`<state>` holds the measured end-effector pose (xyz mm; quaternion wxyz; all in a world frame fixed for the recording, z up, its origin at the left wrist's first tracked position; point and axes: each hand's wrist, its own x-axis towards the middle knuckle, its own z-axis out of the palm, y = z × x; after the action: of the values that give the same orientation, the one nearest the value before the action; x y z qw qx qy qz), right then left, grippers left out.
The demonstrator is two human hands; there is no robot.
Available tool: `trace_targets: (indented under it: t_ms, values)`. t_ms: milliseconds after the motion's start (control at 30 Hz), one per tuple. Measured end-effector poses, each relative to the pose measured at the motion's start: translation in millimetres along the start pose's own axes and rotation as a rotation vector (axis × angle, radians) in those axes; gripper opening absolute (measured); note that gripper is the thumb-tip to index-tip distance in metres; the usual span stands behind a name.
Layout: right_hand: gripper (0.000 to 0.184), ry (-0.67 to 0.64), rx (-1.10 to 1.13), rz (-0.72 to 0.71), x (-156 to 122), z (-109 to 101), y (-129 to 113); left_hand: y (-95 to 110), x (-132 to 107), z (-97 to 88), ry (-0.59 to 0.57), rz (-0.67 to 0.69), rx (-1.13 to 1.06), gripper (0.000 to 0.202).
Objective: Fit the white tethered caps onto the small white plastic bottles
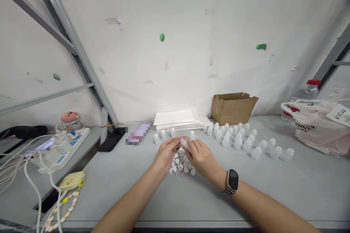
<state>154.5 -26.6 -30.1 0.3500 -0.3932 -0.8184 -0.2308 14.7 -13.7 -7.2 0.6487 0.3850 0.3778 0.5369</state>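
Note:
My left hand (167,151) and my right hand (201,157) meet over the middle of the grey table (115,185). Together they pinch a small white plastic bottle (185,143) between their fingertips. Just below the hands lies a heap of small white caps (182,164). Several more white bottles (240,139) stand in rows to the right, and a few stand behind the hands (164,135). A watch (232,182) sits on my right wrist.
A brown cardboard box (233,107) and a stack of white sheets (176,118) stand by the wall. A plastic bag (319,125) and a water bottle (303,96) are at far right. A power strip with cables (58,145) and a yellow gadget (72,181) lie at left.

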Motion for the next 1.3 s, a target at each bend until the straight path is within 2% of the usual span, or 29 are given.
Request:
trace_targets:
  t_ms: [100, 200, 300, 400, 467, 500, 633, 700, 800, 900, 1033, 1133, 1300]
  values:
    - [0.024, 0.001, 0.005, 0.004, -1, 1, -2, -2, 0, 1.9, -0.018, 0.046, -0.002, 0.025]
    - [0.025, 0.035, 0.117, 0.087, 0, -1, -4, -3, 0, 3.6, -0.074, 0.078, 0.019, 0.027]
    - [0.026, 0.000, 0.430, 0.321, 5, -6, -4, -1, 0, 4.5, -0.099, 0.097, 0.046, 0.028]
    - [0.031, -0.196, 0.893, 0.602, 12, -11, -2, 1, 1, 3.9, -0.107, 0.102, 0.047, 0.027]
    - [0.031, -0.264, 1.104, 0.719, 15, -11, -2, 2, 2, 2.6, -0.093, 0.116, 0.028, 0.026]
    - [0.030, -0.249, 1.138, 0.748, 16, -11, -2, 2, 3, 1.9, -0.077, 0.127, 0.013, 0.026]
    - [0.022, -0.066, 0.969, 0.711, 12, -9, -5, -2, 5, -0.1, -0.024, 0.130, -0.038, 0.026]
    - [0.019, -0.034, 0.947, 0.692, 10, -9, -7, -5, 5, 0.6, -0.039, 0.113, -0.045, 0.027]
    - [0.022, -0.081, 1.129, 0.809, 12, -10, -5, -8, 3, 2.7, -0.080, 0.114, -0.033, 0.030]
    - [0.028, -0.162, 1.457, 0.953, 16, -12, 0, -8, 3, 3.2, -0.133, 0.109, -0.018, 0.030]
    - [0.030, -0.267, 1.834, 0.974, 18, -14, 7, -3, 4, 1.1, -0.172, 0.095, -0.007, 0.027]
    - [0.029, -0.293, 1.901, 0.985, 16, -12, 8, 1, 5, -0.7, -0.143, 0.076, -0.037, 0.024]
    - [0.032, -0.303, 1.853, 1.008, 16, -12, 5, 4, 4, -0.8, -0.137, 0.041, -0.080, 0.021]
